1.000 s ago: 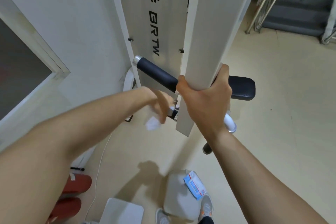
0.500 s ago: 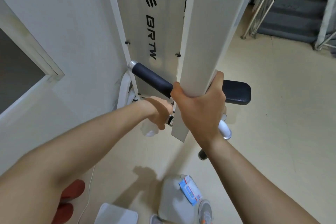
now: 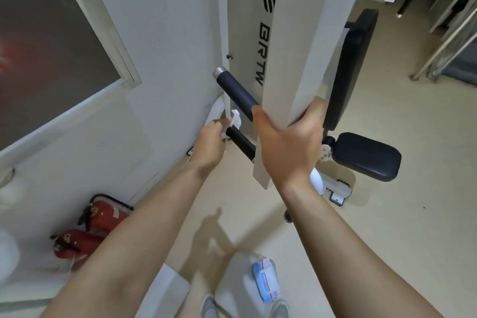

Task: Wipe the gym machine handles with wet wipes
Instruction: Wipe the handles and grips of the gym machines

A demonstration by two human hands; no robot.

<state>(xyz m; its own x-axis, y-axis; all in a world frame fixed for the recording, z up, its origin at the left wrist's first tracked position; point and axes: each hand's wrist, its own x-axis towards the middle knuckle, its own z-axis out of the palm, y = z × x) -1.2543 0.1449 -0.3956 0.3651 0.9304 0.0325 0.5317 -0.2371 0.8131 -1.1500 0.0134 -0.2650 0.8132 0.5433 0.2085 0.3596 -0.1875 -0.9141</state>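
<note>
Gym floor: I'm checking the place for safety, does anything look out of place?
Two red fire extinguishers lie on their sides on the floor by the wall, not standing or mounted. A wipes pack sits on a white container near the feet. Nothing looks spilled or broken.
</note>
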